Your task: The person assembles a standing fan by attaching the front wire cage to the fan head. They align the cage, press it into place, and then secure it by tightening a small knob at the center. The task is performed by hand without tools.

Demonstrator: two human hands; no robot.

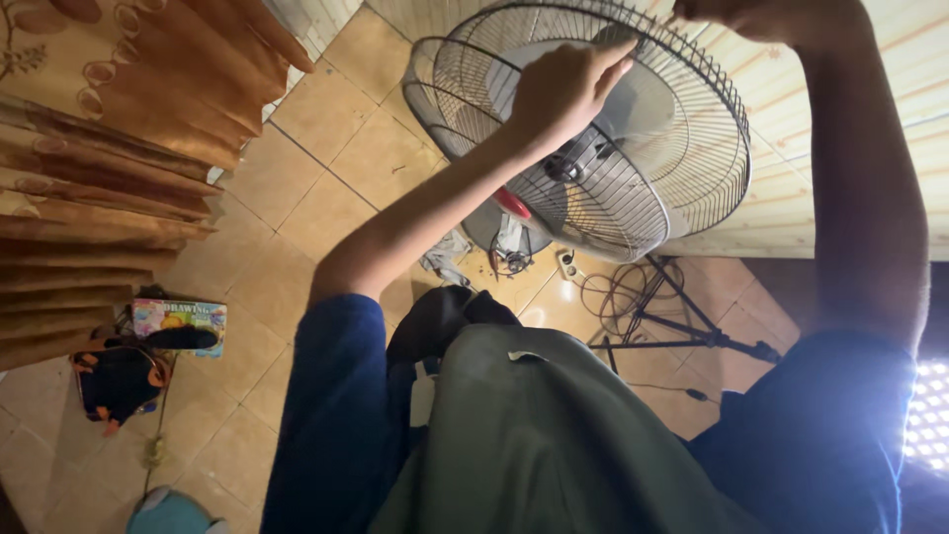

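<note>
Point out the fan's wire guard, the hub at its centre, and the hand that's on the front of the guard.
wire guard (692, 168): head view, right-side wires.
hub (565, 168): head view, dark centre cap.
left hand (563, 87): head view, back of hand on the guard.

Just one view here, a head cam pointing steeply down over the wearer's own chest and arms. It sits close to the fan cage (593, 129), with the tiled floor (306, 218) farther below and the curtain (109, 168) at the left edge.
</note>
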